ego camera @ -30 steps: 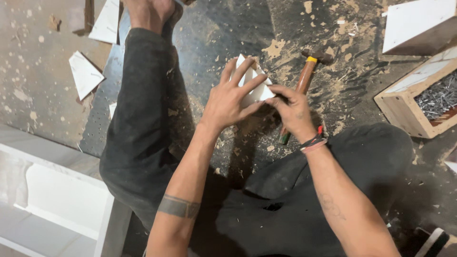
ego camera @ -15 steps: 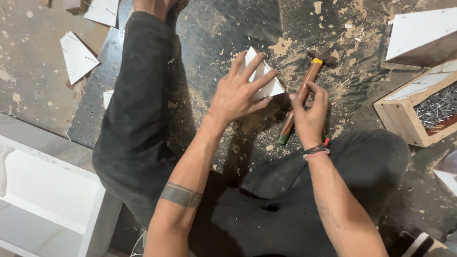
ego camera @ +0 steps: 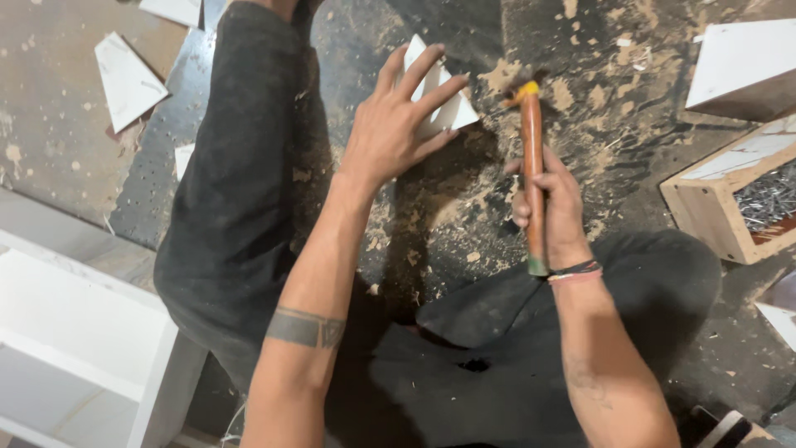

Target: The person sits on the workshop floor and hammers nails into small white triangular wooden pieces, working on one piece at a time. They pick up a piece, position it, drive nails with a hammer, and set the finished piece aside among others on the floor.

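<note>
I sit on a dusty dark floor with my legs in dark trousers stretched out. My left hand (ego camera: pixel 396 123) lies flat with fingers spread on a white triangular board piece (ego camera: pixel 444 106), pressing it to the floor. My right hand (ego camera: pixel 553 207) grips the orange wooden handle of a hammer (ego camera: pixel 531 149). The hammer's head end with a yellow band points away from me, just right of the white piece. A band sits on my right wrist.
A wooden box of nails (ego camera: pixel 742 199) stands at the right. A white board box (ego camera: pixel 745 66) lies at the top right. White triangular offcuts (ego camera: pixel 126 79) lie at the upper left. A white shelf unit (ego camera: pixel 75 348) fills the lower left. Sawdust covers the floor.
My right hand has taken hold of the hammer handle and turned it upright along the floor, lifting it clear. My left hand stays on the white piece.
</note>
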Demonstrator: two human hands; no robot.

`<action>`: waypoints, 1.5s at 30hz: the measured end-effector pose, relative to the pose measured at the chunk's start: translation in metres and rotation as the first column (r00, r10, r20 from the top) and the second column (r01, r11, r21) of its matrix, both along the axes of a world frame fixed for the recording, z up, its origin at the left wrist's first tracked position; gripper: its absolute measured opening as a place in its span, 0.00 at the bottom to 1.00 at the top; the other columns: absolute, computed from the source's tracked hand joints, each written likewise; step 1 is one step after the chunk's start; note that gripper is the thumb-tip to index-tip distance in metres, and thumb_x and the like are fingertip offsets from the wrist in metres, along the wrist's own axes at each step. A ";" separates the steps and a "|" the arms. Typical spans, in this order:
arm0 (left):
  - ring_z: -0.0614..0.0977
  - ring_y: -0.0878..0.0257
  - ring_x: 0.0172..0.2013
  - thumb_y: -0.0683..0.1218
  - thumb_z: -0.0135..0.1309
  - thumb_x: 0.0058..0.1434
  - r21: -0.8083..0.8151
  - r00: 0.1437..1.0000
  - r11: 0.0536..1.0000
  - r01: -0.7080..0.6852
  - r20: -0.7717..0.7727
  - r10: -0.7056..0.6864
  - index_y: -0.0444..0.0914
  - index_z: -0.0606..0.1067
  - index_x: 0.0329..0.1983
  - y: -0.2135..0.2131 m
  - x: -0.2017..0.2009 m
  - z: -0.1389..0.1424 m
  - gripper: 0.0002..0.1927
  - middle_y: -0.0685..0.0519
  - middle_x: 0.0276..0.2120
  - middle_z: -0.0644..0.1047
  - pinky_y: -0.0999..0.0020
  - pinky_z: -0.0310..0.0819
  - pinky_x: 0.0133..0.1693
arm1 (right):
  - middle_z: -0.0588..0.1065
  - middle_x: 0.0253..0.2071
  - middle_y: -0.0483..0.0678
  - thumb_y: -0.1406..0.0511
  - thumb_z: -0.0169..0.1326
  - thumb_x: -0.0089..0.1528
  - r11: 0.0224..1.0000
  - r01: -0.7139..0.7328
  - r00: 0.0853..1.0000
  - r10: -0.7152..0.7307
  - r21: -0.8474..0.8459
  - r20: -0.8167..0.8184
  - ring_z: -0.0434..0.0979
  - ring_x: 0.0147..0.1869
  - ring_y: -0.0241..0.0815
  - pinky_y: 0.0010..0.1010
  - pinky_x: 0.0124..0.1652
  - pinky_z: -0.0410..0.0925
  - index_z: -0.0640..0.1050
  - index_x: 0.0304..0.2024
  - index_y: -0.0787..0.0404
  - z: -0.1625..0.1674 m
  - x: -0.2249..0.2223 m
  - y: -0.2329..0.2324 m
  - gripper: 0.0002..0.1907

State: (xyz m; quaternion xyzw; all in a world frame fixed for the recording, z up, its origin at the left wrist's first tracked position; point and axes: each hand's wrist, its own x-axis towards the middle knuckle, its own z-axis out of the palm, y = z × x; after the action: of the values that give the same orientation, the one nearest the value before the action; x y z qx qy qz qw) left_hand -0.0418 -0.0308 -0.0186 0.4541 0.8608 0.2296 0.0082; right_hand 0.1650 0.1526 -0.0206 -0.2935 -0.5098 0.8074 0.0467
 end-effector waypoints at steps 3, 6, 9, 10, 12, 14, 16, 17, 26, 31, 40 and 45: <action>0.58 0.41 0.72 0.57 0.70 0.57 0.042 0.999 0.998 0.047 -0.019 -0.046 0.59 0.71 0.68 -0.002 -0.006 0.002 0.36 0.57 0.74 0.59 0.45 0.74 0.60 | 0.70 0.31 0.44 0.63 0.35 0.67 0.970 -0.213 0.976 0.217 -0.117 0.019 0.65 0.21 0.28 0.19 0.19 0.65 0.59 0.75 0.58 0.023 -0.008 0.003 0.32; 0.59 0.42 0.72 0.57 0.70 0.57 0.066 0.997 0.995 0.079 -0.028 -0.077 0.59 0.71 0.69 -0.005 -0.008 0.004 0.36 0.57 0.73 0.59 0.46 0.74 0.60 | 0.64 0.26 0.42 0.61 0.34 0.68 0.898 -0.383 0.909 0.408 -0.218 0.083 0.60 0.18 0.27 0.18 0.16 0.60 0.62 0.72 0.58 0.041 -0.015 0.015 0.29; 0.59 0.43 0.72 0.57 0.71 0.56 0.088 0.996 0.992 0.091 -0.013 -0.090 0.61 0.71 0.69 -0.007 -0.009 0.004 0.37 0.59 0.73 0.59 0.46 0.74 0.60 | 0.63 0.25 0.41 0.61 0.34 0.68 0.884 -0.393 0.895 0.431 -0.254 0.116 0.59 0.17 0.27 0.18 0.16 0.59 0.63 0.70 0.58 0.051 -0.017 0.024 0.28; 0.59 0.44 0.72 0.57 0.71 0.56 0.093 0.996 0.992 0.085 -0.001 -0.085 0.62 0.70 0.69 -0.007 -0.009 0.004 0.37 0.60 0.74 0.59 0.46 0.74 0.60 | 0.63 0.24 0.41 0.61 0.34 0.67 0.887 -0.392 0.892 0.431 -0.243 0.136 0.59 0.16 0.27 0.19 0.15 0.59 0.63 0.70 0.57 0.052 -0.017 0.024 0.28; 0.59 0.46 0.73 0.56 0.71 0.55 0.105 0.997 0.992 0.071 0.025 -0.074 0.63 0.70 0.69 -0.007 -0.010 0.003 0.38 0.62 0.74 0.59 0.47 0.74 0.60 | 0.63 0.24 0.41 0.61 0.33 0.67 0.891 -0.399 0.892 0.432 -0.216 0.136 0.58 0.16 0.27 0.19 0.15 0.58 0.63 0.71 0.57 0.052 -0.015 0.023 0.29; 0.60 0.48 0.73 0.57 0.71 0.55 0.114 0.996 0.992 0.054 0.064 -0.061 0.64 0.70 0.68 -0.007 -0.010 0.001 0.38 0.64 0.74 0.59 0.48 0.75 0.61 | 0.62 0.23 0.41 0.61 0.33 0.68 0.890 -0.412 0.894 0.436 -0.192 0.103 0.57 0.16 0.27 0.19 0.15 0.58 0.63 0.71 0.58 0.051 -0.014 0.018 0.29; 0.60 0.49 0.73 0.57 0.72 0.53 0.115 0.997 0.992 0.041 0.060 -0.049 0.66 0.70 0.68 -0.005 -0.010 -0.001 0.39 0.65 0.74 0.58 0.49 0.74 0.61 | 0.62 0.23 0.41 0.61 0.33 0.68 0.892 -0.396 0.899 0.425 -0.218 0.106 0.58 0.16 0.27 0.19 0.15 0.58 0.64 0.71 0.59 0.049 -0.013 0.014 0.28; 0.60 0.50 0.73 0.58 0.72 0.52 0.116 0.997 0.993 0.037 0.058 -0.043 0.66 0.70 0.68 -0.005 -0.010 -0.002 0.39 0.66 0.74 0.58 0.49 0.74 0.61 | 0.62 0.23 0.40 0.61 0.33 0.68 0.893 -0.386 0.902 0.418 -0.231 0.107 0.58 0.16 0.26 0.19 0.16 0.58 0.64 0.70 0.59 0.049 -0.012 0.012 0.28; 0.61 0.48 0.72 0.60 0.72 0.54 0.114 1.000 0.993 0.023 0.001 -0.023 0.66 0.66 0.71 -0.001 -0.010 -0.012 0.42 0.66 0.75 0.56 0.51 0.76 0.59 | 0.67 0.30 0.44 0.64 0.46 0.73 0.919 -0.213 0.974 0.227 0.331 -0.005 0.63 0.22 0.30 0.22 0.22 0.62 0.57 0.66 0.64 0.055 0.033 -0.011 0.23; 0.61 0.48 0.72 0.61 0.72 0.52 0.143 1.000 0.990 0.023 -0.009 -0.022 0.67 0.65 0.72 0.001 -0.009 -0.016 0.44 0.66 0.74 0.56 0.53 0.77 0.58 | 0.75 0.34 0.53 0.65 0.49 0.72 0.461 -0.318 0.944 0.236 0.829 0.230 0.75 0.33 0.36 0.27 0.36 0.68 0.66 0.72 0.63 0.074 0.039 -0.012 0.25; 0.61 0.46 0.71 0.57 0.73 0.51 0.140 0.998 0.990 0.035 -0.059 -0.027 0.64 0.65 0.73 0.004 -0.013 -0.027 0.46 0.64 0.74 0.56 0.54 0.80 0.54 | 0.80 0.46 0.57 0.65 0.54 0.71 -0.019 -0.238 0.870 0.440 0.971 0.222 0.81 0.38 0.47 0.33 0.38 0.73 0.69 0.71 0.55 0.145 0.012 -0.009 0.25; 0.62 0.44 0.70 0.58 0.74 0.49 0.172 0.999 0.985 0.031 -0.036 -0.025 0.64 0.67 0.71 0.012 -0.014 -0.031 0.46 0.64 0.74 0.57 0.54 0.81 0.53 | 0.82 0.39 0.56 0.65 0.60 0.66 -0.437 -0.459 0.744 0.287 0.774 0.604 0.81 0.29 0.51 0.38 0.28 0.71 0.73 0.68 0.55 0.168 -0.009 -0.003 0.26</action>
State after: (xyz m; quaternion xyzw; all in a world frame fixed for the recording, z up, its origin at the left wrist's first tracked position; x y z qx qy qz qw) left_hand -0.0556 -0.0192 -0.0496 0.4690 0.8311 0.2957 -0.0424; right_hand 0.1556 0.1495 0.1473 0.0165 -0.9973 0.0333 -0.0630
